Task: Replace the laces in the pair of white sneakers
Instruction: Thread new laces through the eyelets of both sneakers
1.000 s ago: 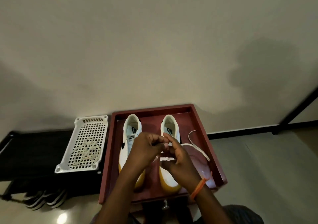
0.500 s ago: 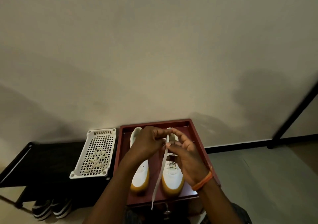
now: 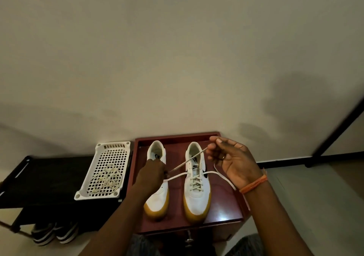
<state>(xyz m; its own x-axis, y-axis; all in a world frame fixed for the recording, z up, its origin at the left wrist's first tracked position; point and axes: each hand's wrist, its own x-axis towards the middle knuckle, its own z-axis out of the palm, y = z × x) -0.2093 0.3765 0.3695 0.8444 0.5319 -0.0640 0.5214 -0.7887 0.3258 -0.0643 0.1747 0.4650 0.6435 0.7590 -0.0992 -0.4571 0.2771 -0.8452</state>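
now, in the head view, both white sneakers (image 3: 197, 188) sit inside the red tray (image 3: 226, 206). the right hand (image 3: 230, 159) pinches one end of the lace (image 3: 187, 160) above the far shoe, and the left hand (image 3: 152, 174) grips it over the near shoe, so it runs taut between them. the right shoe looks laced already; threading the left one seems the step in hand. next comes finding an eyelet. old laces (image 3: 106, 177) lie in the white basket (image 3: 98, 194) beside the tray.

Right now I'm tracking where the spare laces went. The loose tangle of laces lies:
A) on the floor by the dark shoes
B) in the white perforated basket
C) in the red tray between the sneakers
B: the tangle of laces lies inside the white perforated basket, left of the red tray.
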